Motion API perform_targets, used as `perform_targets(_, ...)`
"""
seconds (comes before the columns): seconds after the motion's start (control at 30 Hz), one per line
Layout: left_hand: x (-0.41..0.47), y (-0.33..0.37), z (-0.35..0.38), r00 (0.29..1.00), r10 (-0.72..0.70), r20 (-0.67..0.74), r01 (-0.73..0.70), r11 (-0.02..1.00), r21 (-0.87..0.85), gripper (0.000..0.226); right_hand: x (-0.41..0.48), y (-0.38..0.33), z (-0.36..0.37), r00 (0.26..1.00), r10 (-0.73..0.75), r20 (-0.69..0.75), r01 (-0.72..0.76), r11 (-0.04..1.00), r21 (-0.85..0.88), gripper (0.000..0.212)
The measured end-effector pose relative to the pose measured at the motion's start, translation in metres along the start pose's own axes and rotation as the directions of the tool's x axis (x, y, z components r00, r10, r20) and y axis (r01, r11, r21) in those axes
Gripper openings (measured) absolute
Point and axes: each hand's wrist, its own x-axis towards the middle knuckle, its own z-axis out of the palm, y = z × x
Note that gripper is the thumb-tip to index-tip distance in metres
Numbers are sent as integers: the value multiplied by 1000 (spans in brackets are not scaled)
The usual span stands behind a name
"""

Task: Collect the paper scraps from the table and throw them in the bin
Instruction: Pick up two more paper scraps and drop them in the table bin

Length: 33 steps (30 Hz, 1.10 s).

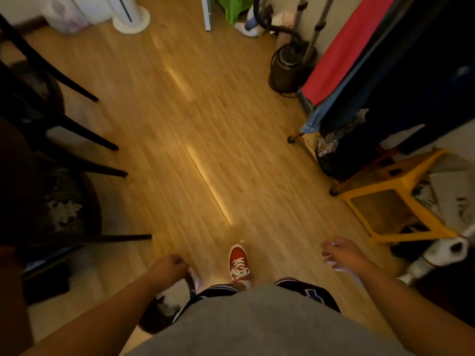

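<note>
I stand on a wooden floor; no table is in view. My left hand [169, 265] is a closed fist at the lower centre. A thin dark handle runs from it down to a dark round container [154, 317] with white pieces inside, hanging beside my leg. My right hand [341, 255] hovers to the right with its fingers loosely spread and nothing clearly in it; it is blurred. A black lined bin [331, 160] with crumpled scraps on top stands on the floor at the right, under hanging clothes, well ahead of my right hand.
Dark chairs [51, 140] line the left side. A yellow stool [401, 196] and a clothes rack with red and dark garments [385, 60] crowd the right. A garment steamer [290, 65] stands further back. My red shoe [239, 263] is mid-floor, with open floor ahead.
</note>
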Motion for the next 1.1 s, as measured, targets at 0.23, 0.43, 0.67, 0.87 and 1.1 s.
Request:
perform_targets(0.23,56,126,-41,995,95,-36,-99,986,-137,22,42,-66,-53,997,82,-13,-83,993,-82,21)
perform_targets(0.43,100,224,-76,985,140,-104,-157,971,-180,24,112,-141,-94,995,96,2,-94,981,-170,15)
perform_targets(0.67,107,259,-118,983,-12,-182,-40,960,-277,22,181,-293,-100,996,10,91,21,943,-332,14)
perform_targets(0.87,115,225,-140,956,-213,-204,117,909,-400,25,223,-445,-34,948,-159,278,278,836,-473,16)
perform_targets(1.1,168,208,-194,930,-323,-175,174,808,-563,26,247,-582,49,879,-276,390,457,722,-520,14)
